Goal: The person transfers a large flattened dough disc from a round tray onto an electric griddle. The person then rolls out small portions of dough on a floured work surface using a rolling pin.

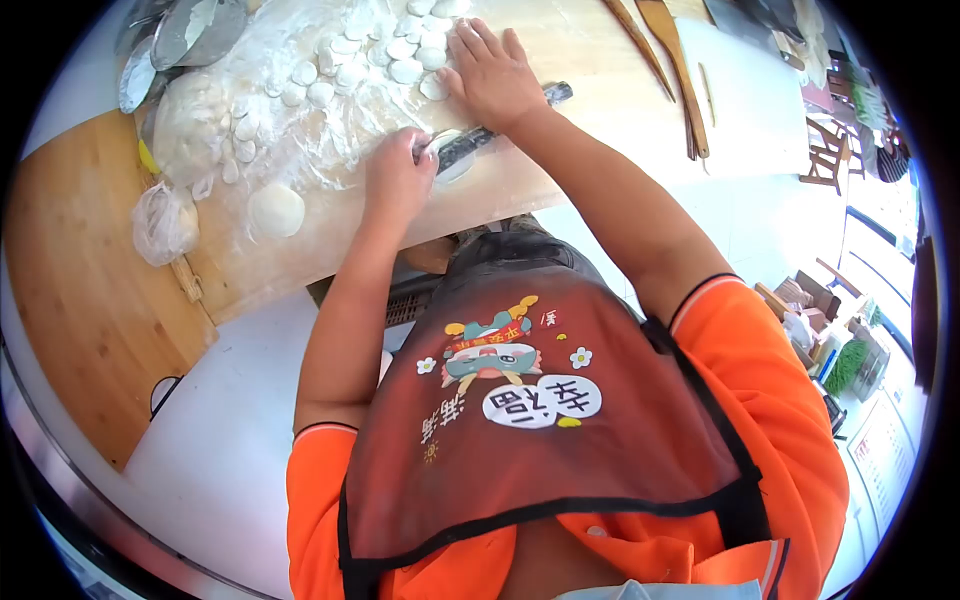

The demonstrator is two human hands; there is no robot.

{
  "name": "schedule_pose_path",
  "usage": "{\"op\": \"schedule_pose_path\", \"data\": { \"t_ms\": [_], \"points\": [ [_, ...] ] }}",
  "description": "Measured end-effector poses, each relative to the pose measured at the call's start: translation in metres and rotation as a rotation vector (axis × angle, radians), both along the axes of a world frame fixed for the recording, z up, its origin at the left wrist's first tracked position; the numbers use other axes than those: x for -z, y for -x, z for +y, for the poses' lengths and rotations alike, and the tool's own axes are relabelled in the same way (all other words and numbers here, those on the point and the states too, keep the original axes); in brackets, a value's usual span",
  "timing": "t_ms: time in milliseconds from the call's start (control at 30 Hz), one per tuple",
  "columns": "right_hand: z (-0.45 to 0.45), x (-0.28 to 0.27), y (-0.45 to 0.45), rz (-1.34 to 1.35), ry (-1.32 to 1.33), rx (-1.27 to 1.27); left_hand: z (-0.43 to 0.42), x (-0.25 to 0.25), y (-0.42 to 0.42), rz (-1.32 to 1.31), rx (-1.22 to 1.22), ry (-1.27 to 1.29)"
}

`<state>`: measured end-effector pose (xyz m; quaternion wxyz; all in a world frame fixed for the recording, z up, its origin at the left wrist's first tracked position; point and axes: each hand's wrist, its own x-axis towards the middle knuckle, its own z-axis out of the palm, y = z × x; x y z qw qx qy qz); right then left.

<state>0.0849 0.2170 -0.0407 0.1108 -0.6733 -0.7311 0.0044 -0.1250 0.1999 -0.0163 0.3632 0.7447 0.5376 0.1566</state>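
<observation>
"Across the floured board (pixel 615 85), what lies about?"

"Pale, flattened dough rounds (pixel 405 71), dusty and close together. A wooden paddle (pixel 677 55) and a darker stick (pixel 640 48) lie well to the right; a crinkled plastic bag (pixel 165 222) sits at the left, near a smooth, larger dough disc (pixel 277 210)."

"And the rolling pin (pixel 463 148)?"

"Dark, cylindrical, flour-smeared, slanting over a thin wrapper (pixel 459 172) at the near edge. The right wrist crosses it, hiding part."

"The hands?"

"The right hand (pixel 495 80) is spread flat, palm down, beside the rounds. The left hand (pixel 398 172) curls at the pin's near end; whether it grips pin or dough, I can't tell."
</observation>
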Motion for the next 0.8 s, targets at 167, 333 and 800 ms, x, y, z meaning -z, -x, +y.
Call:
{"op": "schedule_pose_path", "data": {
  "t_ms": [167, 333, 800],
  "points": [
    [-0.070, -0.018, -0.004, -0.044, 0.082, -0.016, 0.003, -0.005, 0.000, 0.107, 0.064, 0.036],
    [-0.060, -0.014, -0.006, -0.086, 0.062, -0.044, -0.022, -0.007, 0.000, 0.053, -0.114, 0.162],
    [-0.079, -0.021, -0.002, -0.120, 0.080, -0.046, -0.020, -0.006, 0.009, 0.021, -0.105, 0.202]
  ]
}}
